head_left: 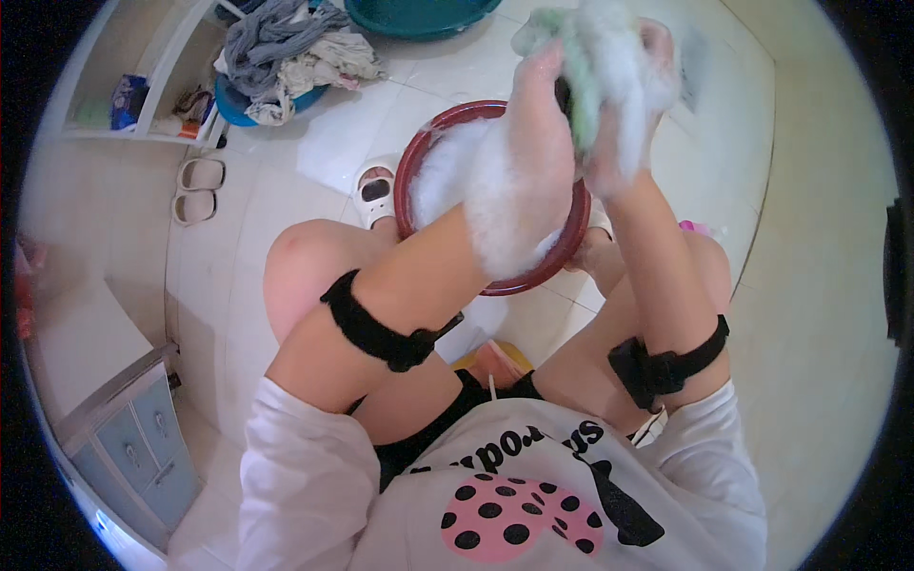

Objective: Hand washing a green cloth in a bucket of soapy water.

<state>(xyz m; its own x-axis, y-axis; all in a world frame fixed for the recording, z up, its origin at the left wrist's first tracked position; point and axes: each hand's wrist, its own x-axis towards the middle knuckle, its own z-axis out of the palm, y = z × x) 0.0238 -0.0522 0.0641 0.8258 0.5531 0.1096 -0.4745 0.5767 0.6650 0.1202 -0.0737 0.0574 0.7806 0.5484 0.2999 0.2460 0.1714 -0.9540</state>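
Here, both forearms rise from the six o'clock edge, each with a black strap near the elbow, and meet at about one o'clock. The left hand [538, 114] and the right hand [633, 114] are pressed together, clamped on a foamy green cloth [581, 67] held between them, its length running roughly twelve to six. Neither hand is nearer. Suds coat the left forearm. Just below stands the red basin [405, 181] on the tiled floor [286, 200]; beyond, at twelve o'clock, a teal tub [419, 19].
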